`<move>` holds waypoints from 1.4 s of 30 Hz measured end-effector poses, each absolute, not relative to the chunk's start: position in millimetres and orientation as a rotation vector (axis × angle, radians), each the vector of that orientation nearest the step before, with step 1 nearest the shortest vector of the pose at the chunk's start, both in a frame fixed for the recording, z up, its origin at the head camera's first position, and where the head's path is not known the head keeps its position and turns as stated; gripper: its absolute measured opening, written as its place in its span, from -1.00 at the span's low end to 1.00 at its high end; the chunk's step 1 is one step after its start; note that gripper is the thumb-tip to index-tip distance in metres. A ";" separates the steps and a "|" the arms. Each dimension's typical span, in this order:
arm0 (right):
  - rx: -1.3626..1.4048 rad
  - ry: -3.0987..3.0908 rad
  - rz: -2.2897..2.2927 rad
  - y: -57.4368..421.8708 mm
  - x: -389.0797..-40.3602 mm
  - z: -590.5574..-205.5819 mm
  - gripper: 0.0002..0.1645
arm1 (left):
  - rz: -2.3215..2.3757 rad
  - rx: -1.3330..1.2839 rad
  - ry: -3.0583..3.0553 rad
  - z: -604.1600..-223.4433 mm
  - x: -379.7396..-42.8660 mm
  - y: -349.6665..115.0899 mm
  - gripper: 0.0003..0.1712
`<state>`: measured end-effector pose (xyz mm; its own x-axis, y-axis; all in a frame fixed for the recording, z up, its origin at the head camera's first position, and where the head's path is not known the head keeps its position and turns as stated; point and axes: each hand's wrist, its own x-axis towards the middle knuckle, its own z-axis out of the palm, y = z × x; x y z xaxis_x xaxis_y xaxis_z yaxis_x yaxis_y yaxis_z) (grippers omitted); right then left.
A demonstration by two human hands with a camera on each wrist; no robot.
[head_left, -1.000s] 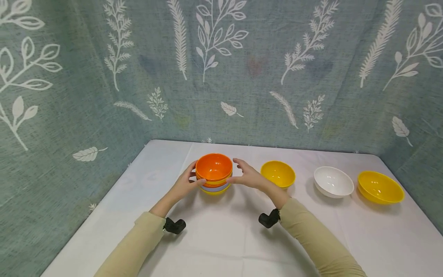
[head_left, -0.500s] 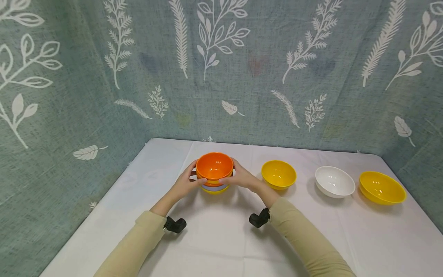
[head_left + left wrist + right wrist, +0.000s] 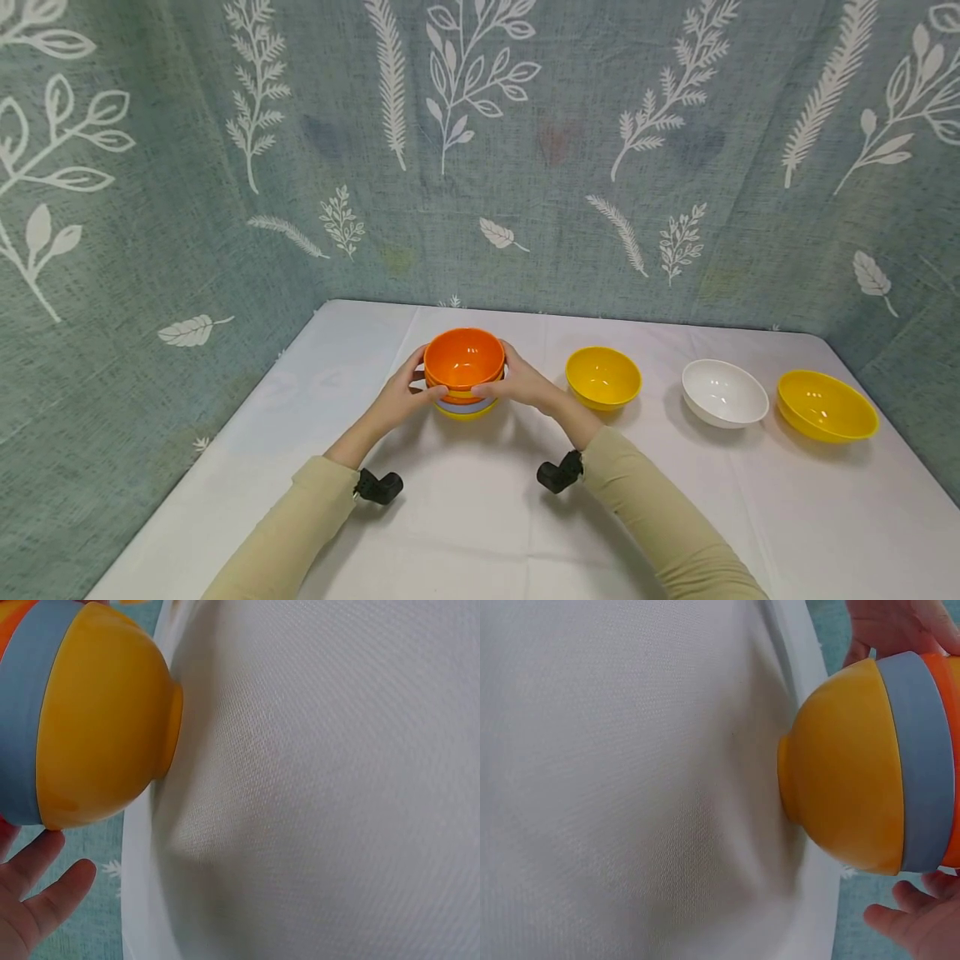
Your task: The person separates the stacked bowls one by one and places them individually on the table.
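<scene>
A stack of nested bowls stands on the white-covered table, with an orange bowl (image 3: 465,358) on top. Beneath it show a thin yellow band, another orange one, a grey-blue bowl (image 3: 924,757) and a yellow bowl (image 3: 105,720) at the bottom, its foot against the cloth. My left hand (image 3: 397,398) grips the upper bowls from the left, thumb at the front and fingers round the side. From the right, my right hand (image 3: 528,385) holds the same upper bowls, its thumb across the front. Lower fingers in both wrist views lie beside the grey-blue and yellow bowls.
To the right of the stack, a small yellow bowl (image 3: 603,378), a white bowl (image 3: 724,395) and a larger yellow bowl (image 3: 827,407) stand in a row. A green curtain (image 3: 555,250) with white leaf prints hangs behind the table (image 3: 465,517).
My right hand has moved left and closed onto the stack's right side. My left hand has kept its hold. The top orange bowl sits very slightly higher in view.
</scene>
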<state>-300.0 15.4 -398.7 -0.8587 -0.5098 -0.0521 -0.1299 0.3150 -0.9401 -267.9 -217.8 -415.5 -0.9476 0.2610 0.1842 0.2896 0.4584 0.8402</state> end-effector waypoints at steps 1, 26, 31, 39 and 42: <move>-0.568 2.248 -1.561 15.1 -299.8 -398.7 0.11 | -1.539 -0.497 -2.662 -415.1 -267.6 -217.7 -0.19; -0.573 2.201 -1.776 6.3 -299.2 -403.3 0.32 | -1.512 -0.438 -2.648 -408.2 -267.0 -214.5 -0.16; -0.576 2.147 -1.857 5.9 -296.9 -402.9 0.35 | -1.516 -0.427 -2.649 -405.3 -266.2 -212.3 -0.14; -0.642 2.120 -1.934 4.0 -295.0 -406.3 0.18 | -1.531 -0.410 -2.658 -401.8 -265.3 -211.0 -0.17; -0.646 2.153 -1.902 4.5 -290.5 -401.8 0.07 | -1.542 -0.423 -2.669 -398.8 -264.0 -210.6 -0.18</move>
<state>-290.5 4.5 -401.8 -0.8854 -0.4441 0.1372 -0.1910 0.0787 -0.9784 -264.0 -210.6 -398.8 -0.9626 0.2181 0.1605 0.2480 0.4718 0.8461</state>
